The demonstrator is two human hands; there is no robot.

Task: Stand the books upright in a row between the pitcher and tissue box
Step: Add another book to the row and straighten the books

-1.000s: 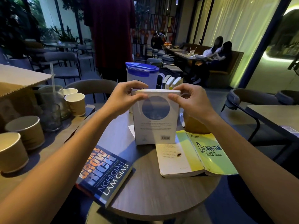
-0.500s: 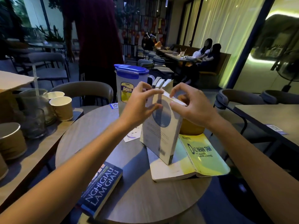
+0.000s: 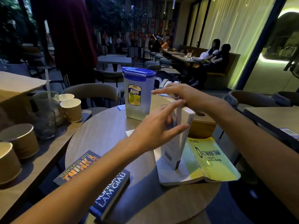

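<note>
- Dim café light falls on my round wooden table [image 3: 103,136], and everything pale on it goes grey, which makes edges hard to judge.
- My left hand [image 3: 155,133] has its fingers spread along the near cover of the white book [image 3: 176,143]; my right hand [image 3: 186,96] lies flat over the book's top edge with fingers stretched toward the pitcher. Between them they steady the book without closing round it.
- That white book stands on its bottom edge, tilted, and its foot rests on the open yellow paperback [image 3: 202,162], not on bare wood. I think that is the main risk: the slick, sloping pages could let the foot slide out and drop the book flat.
- Swinging it toward the gap, I could knock the blue-lidded Aqua pitcher [image 3: 137,94], which stands just beyond my fingers.
- Books already upright [image 3: 165,82] show only as a few top edges behind my right hand; I cannot count them or tell whether they lean on the pitcher.
- My right wrist and the white book cover much of the brown tissue box [image 3: 203,125], so I cannot see how much room is left between it and the pitcher.
- My left forearm crosses the dark blue book [image 3: 103,188] lying flat near the table's front, so only part of its title reads.
- Paper cups [image 3: 71,107] and glasses crowd the side table on my left, well apart from the work.
</note>
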